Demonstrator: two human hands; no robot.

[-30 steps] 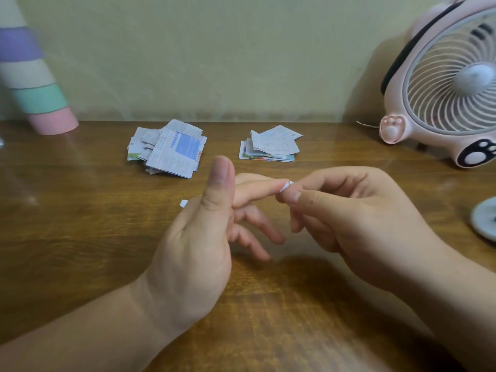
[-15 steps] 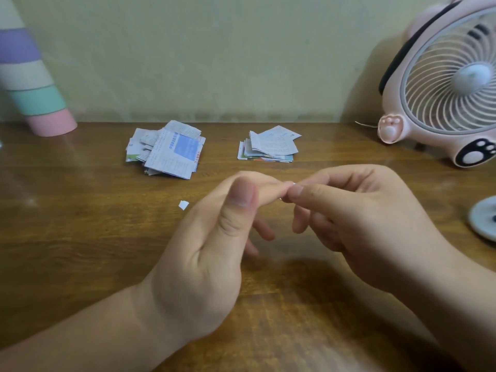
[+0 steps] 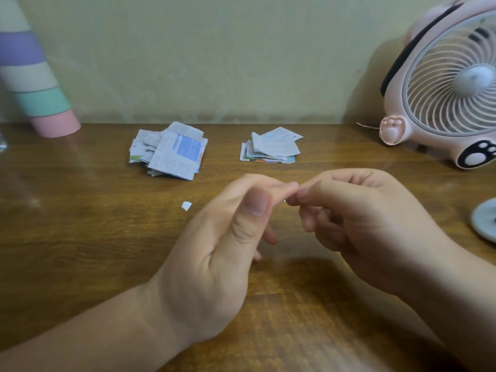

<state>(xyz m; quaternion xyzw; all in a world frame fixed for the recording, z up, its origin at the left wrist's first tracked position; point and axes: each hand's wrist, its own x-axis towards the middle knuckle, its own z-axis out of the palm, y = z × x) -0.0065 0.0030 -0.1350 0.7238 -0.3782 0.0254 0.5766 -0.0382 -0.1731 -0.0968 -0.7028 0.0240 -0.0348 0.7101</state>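
- At frame centre, the right hand (image 3: 357, 224) pinches a tiny white paper scrap (image 3: 285, 201) between thumb and forefinger; only a sliver shows.
- The left hand (image 3: 214, 251) is curled, its forefinger tip touching the right fingertips; I cannot tell whether it grips the scrap.
- The step looks like working the scrap smaller; the next move calls for a firm 2-handed pinch.
- Above lie 2 piles of cut printed paper (image 3: 171, 153) on the brown wooden table (image 3: 80, 237).

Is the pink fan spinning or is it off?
Cannot tell. Behind the grille of the pink fan, no blades show clearly, only a pale blur.
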